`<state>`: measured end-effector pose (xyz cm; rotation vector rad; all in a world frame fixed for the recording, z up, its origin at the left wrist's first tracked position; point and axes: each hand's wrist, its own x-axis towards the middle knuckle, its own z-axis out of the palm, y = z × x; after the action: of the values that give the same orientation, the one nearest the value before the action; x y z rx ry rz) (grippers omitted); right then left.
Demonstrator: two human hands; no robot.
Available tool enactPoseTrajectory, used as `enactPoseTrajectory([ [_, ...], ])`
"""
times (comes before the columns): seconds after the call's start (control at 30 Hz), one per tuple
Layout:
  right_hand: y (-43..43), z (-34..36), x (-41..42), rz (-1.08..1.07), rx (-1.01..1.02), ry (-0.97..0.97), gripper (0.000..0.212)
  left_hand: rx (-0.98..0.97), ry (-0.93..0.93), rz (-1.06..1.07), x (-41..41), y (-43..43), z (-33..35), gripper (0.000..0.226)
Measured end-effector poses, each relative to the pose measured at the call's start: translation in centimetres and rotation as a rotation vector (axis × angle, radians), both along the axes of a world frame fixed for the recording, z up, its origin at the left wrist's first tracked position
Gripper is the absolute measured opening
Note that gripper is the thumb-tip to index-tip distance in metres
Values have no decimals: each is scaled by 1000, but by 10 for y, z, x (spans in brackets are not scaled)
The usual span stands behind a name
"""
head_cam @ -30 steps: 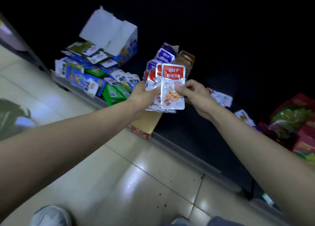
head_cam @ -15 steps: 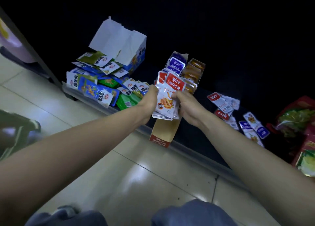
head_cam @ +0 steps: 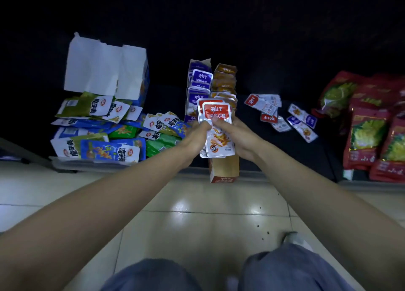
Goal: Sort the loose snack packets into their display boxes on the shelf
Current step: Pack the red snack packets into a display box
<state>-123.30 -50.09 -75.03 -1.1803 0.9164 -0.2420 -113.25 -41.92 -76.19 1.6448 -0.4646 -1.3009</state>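
Observation:
A stack of red-topped snack packets (head_cam: 217, 115) is held upright between both hands above a narrow brown display box (head_cam: 223, 170) at the shelf's front edge. My left hand (head_cam: 195, 135) grips the stack's left side; my right hand (head_cam: 236, 135) grips its right side, thumb on the front packet. Behind them stand a box of purple packets (head_cam: 200, 80) and a box of orange packets (head_cam: 224, 78). Several loose red and purple packets (head_cam: 282, 115) lie scattered on the dark shelf to the right.
A white open carton (head_cam: 105, 71) stands at the back left above a pile of blue and green packets (head_cam: 105, 132). Large red bags (head_cam: 372, 132) fill the shelf's right end. A shiny tiled floor (head_cam: 208, 225) and my knees lie below.
The view has swung to face the shelf squarely and I have crouched lower. Both hands have squared the red packets into a tighter stack and lowered them over the brown box.

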Motion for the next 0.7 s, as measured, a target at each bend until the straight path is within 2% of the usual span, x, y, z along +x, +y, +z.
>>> enactPoseTrajectory([
  [0.23, 26, -5, -5, -36, -14, 51, 27, -239, 4, 115, 7, 7, -6, 59],
  [0.37, 40, -4, -4, -53, 25, 89, 36, -214, -7, 82, 1, 12, -10, 65],
  [0.57, 31, 0, -10, -59, 97, 27, 31, -155, -33, 45, 0, 6, -8, 52],
  [0.63, 23, -1, -14, -43, 80, 15, 28, -164, -39, 31, -3, 1, -4, 59],
  [0.7, 13, -2, -19, -30, 39, 13, 22, -168, -48, -15, -3, -4, -4, 76],
])
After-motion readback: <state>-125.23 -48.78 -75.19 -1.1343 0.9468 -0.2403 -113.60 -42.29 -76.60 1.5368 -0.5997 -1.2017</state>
